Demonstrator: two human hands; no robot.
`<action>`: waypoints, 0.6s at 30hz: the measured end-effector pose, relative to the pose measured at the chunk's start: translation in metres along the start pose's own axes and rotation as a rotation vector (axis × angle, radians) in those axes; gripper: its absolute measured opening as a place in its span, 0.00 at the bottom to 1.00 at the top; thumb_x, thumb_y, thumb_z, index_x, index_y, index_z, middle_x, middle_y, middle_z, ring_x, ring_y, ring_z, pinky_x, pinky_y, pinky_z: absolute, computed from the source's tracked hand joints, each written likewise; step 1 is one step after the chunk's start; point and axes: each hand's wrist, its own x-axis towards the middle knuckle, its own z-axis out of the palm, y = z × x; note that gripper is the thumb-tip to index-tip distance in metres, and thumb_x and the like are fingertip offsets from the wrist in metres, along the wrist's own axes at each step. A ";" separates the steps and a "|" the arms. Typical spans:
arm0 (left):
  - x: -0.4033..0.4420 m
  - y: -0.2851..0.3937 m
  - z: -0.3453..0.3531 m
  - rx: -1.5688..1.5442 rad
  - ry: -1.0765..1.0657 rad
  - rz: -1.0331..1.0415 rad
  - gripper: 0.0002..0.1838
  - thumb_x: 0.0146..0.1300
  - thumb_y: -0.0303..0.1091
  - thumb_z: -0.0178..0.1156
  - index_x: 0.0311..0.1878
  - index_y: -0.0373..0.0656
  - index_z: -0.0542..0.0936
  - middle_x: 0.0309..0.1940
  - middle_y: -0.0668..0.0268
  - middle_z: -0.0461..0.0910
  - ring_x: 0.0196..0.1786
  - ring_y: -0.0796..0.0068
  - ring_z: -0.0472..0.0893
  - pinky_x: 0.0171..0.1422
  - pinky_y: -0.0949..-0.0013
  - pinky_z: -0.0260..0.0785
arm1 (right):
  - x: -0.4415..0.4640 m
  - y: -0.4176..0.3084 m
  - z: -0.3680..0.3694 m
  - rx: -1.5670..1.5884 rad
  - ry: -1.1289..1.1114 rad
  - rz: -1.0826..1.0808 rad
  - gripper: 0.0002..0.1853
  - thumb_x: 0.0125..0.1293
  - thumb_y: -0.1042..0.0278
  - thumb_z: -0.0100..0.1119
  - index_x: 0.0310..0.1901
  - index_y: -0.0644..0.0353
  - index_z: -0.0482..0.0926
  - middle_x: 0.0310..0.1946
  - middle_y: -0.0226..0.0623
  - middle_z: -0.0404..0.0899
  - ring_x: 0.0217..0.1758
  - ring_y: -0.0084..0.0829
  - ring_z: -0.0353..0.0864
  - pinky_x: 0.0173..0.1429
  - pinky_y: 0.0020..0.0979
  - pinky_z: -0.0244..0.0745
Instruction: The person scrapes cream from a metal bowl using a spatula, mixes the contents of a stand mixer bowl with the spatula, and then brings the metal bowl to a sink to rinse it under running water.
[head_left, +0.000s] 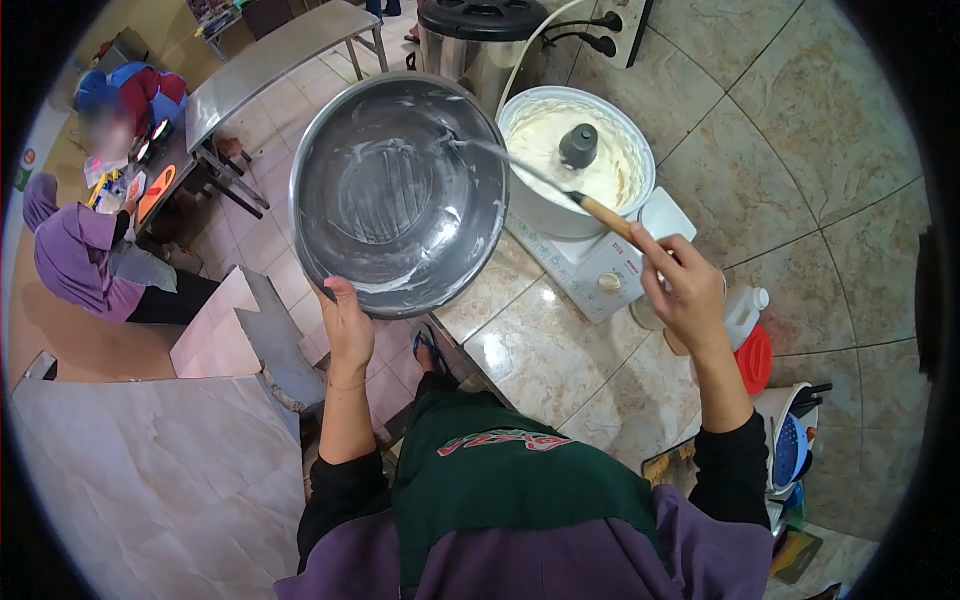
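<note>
My left hand [348, 325] grips the lower rim of a large steel mixing bowl [385, 205], tilted so that its inside faces me. Smears of white cream coat the bowl's inner wall and bottom. In my right hand [682, 288] is the wooden handle of a spatula [603, 214]. Its thin metal blade is slightly blurred and reaches left over the bowl, its tip at the upper right inner wall. Beneath the blade stands a white mixer [587, 268], whose round tub [560, 215] holds pale whipped cream [540, 135] around a grey central post [579, 146].
A steel container with a black lid [480, 20] stands behind the mixer, near plugged-in cords [600, 45]. To the right are a plastic bottle [743, 312], a red lid [754, 360] and a utensil tub [780, 400]. Two people [85, 255] are at a table [165, 190] on the left.
</note>
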 end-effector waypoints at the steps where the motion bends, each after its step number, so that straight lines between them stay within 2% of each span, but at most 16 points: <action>1: 0.000 -0.008 -0.003 -0.113 -0.131 -0.039 0.41 0.72 0.62 0.35 0.72 0.32 0.51 0.69 0.52 0.57 0.70 0.62 0.59 0.74 0.64 0.46 | 0.006 -0.005 -0.001 -0.109 -0.002 -0.109 0.27 0.53 0.73 0.63 0.58 0.42 0.79 0.26 0.28 0.73 0.23 0.27 0.75 0.25 0.29 0.70; 2: 0.000 -0.012 -0.004 -0.225 -0.263 -0.078 0.41 0.71 0.63 0.34 0.72 0.34 0.51 0.68 0.52 0.59 0.69 0.62 0.60 0.74 0.63 0.46 | 0.012 -0.009 -0.002 -0.110 -0.002 -0.104 0.27 0.53 0.73 0.63 0.58 0.42 0.79 0.26 0.28 0.73 0.23 0.27 0.75 0.25 0.29 0.70; 4: 0.000 -0.011 -0.005 -0.225 -0.273 -0.062 0.41 0.71 0.62 0.35 0.72 0.34 0.51 0.68 0.52 0.59 0.69 0.62 0.60 0.74 0.63 0.46 | 0.024 -0.015 0.000 -0.231 -0.036 -0.246 0.31 0.51 0.71 0.63 0.61 0.41 0.75 0.29 0.28 0.71 0.24 0.25 0.74 0.25 0.29 0.71; 8: 0.002 -0.006 -0.007 -0.228 -0.291 -0.004 0.41 0.71 0.61 0.37 0.73 0.34 0.51 0.69 0.52 0.58 0.70 0.63 0.59 0.74 0.63 0.47 | 0.034 -0.018 0.018 -0.332 -0.018 -0.235 0.32 0.53 0.70 0.62 0.63 0.43 0.73 0.30 0.29 0.69 0.26 0.26 0.75 0.25 0.29 0.73; 10: 0.003 -0.003 -0.009 -0.230 -0.295 0.021 0.40 0.71 0.60 0.38 0.73 0.34 0.51 0.69 0.53 0.58 0.70 0.63 0.59 0.74 0.63 0.47 | 0.031 -0.015 0.030 -0.339 -0.124 -0.205 0.30 0.55 0.70 0.60 0.63 0.46 0.72 0.31 0.31 0.69 0.27 0.28 0.77 0.25 0.29 0.74; 13: 0.003 0.001 -0.013 -0.228 -0.292 0.054 0.40 0.71 0.59 0.40 0.73 0.35 0.50 0.70 0.53 0.57 0.71 0.63 0.59 0.74 0.63 0.47 | 0.019 -0.019 0.044 -0.309 -0.149 -0.169 0.29 0.55 0.71 0.63 0.61 0.42 0.74 0.28 0.28 0.69 0.25 0.26 0.76 0.24 0.29 0.74; 14: 0.003 0.002 -0.015 -0.228 -0.294 0.062 0.40 0.71 0.59 0.40 0.73 0.35 0.50 0.70 0.53 0.57 0.71 0.63 0.59 0.74 0.63 0.47 | 0.017 -0.022 0.044 -0.253 -0.220 -0.152 0.28 0.56 0.69 0.61 0.61 0.45 0.73 0.31 0.32 0.70 0.28 0.30 0.79 0.26 0.30 0.76; 18: 0.003 0.013 -0.015 -0.235 -0.308 0.094 0.40 0.71 0.58 0.42 0.73 0.35 0.50 0.70 0.53 0.57 0.71 0.64 0.59 0.74 0.63 0.48 | 0.002 -0.029 0.054 -0.136 -0.310 -0.114 0.28 0.56 0.68 0.61 0.61 0.45 0.73 0.31 0.32 0.72 0.27 0.33 0.79 0.26 0.33 0.76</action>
